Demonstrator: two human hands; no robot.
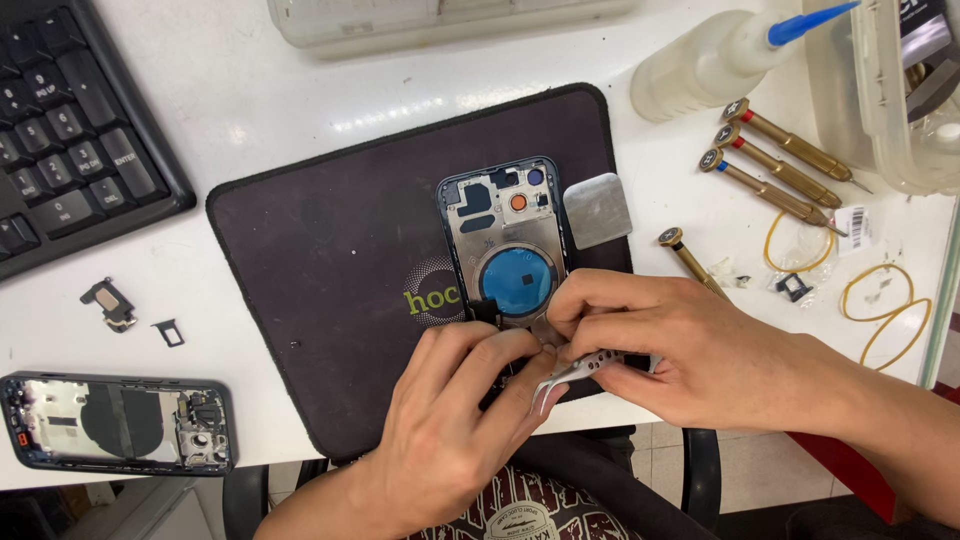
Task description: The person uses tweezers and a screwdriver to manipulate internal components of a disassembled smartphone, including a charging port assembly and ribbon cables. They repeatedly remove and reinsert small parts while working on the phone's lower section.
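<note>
Landmark: the dark work mat (pixel 330 300) on the white table (pixel 250 110). At the mat's near edge, the left hand (pixel 450 430) rises from below, its fingers curled and pressed on the lower end of the opened phone housing (pixel 505 240). The right hand (pixel 690 345) comes in from the mat's right side; its fingers pinch narrowly over the same lower end, fingertips touching those of the left hand. A pair of metal tweezers (pixel 575 372) lies under the right hand, tips pointing toward the mat's near edge; whether the hand grips them or merely rests on them cannot be told. The housing lies flat on the mat, right of its centre, inner side up, showing a blue ring in the middle and an orange dot near its far end; its near end is hidden beneath both hands. A square metal plate (pixel 597 210) lies at the mat's right edge, just beside the housing. Left of the mat, near the table's front, lies a second phone frame (pixel 117 422); beyond it, two small parts (pixel 110 303). Right of the mat lie four brass-coloured screwdrivers (pixel 775 165) and yellow rubber bands (pixel 885 310). Beyond the mat's far right corner lies a plastic squeeze bottle (pixel 710 60) with a blue nozzle; beyond its far left corner, a black keyboard (pixel 70 130).
</note>
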